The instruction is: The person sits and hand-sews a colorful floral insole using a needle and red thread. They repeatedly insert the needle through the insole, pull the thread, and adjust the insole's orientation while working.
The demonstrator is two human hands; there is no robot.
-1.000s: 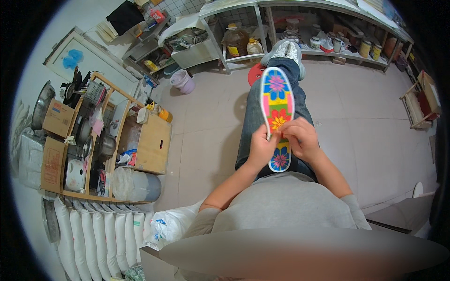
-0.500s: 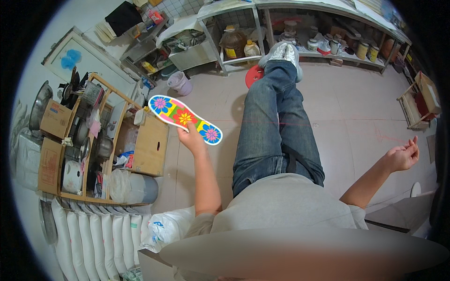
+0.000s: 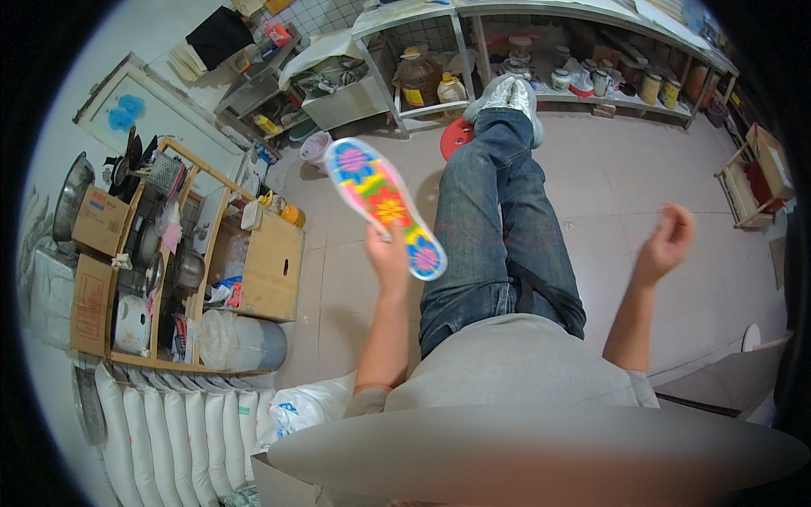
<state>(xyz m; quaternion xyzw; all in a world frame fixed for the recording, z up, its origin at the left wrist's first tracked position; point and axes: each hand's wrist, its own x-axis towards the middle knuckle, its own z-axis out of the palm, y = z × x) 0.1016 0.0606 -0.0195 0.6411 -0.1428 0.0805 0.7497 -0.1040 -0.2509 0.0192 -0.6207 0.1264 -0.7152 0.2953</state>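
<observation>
A shoe insole (image 3: 384, 203) with bright pink, blue, yellow and red flower patterns is held up in the air by my left hand (image 3: 389, 252), which grips it near its lower end. The insole points up and to the left, above the floor beside my left thigh. My right hand (image 3: 667, 241) is raised out to the right with loosely curled fingers and holds nothing. My legs in blue jeans (image 3: 494, 211) stretch forward, crossed at the ankles, with grey sneakers (image 3: 507, 97) at the far end.
A wooden rack (image 3: 160, 253) with pots, boxes and a rice cooker stands at the left, white sacks (image 3: 169, 422) below it. Metal shelves (image 3: 541, 51) with jars and bottles line the back. A small wooden stool (image 3: 756, 173) stands at the right. A red round lid (image 3: 456, 137) lies by my feet.
One second ago both hands held the insole over my lap. My left hand swung it out left, and has now brought it back toward my leg; my right hand let go and rose right.
</observation>
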